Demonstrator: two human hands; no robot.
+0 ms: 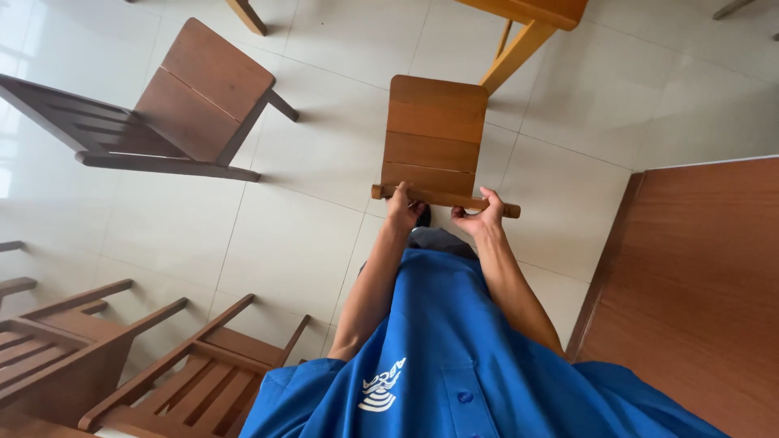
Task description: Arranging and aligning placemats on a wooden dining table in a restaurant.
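Below the camera, on the tiled floor [308, 162], both hands, left hand [403, 208] and right hand [479, 217], curl tight around the wooden chair's top rail [445, 200]. Pulled carelessly, its legs could scrape tiles or strike the nearby table leg [511, 53].

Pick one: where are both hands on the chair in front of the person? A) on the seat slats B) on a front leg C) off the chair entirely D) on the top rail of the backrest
D: the left hand and right hand each wrap the round top rail of the wooden chair, a grip near each end.
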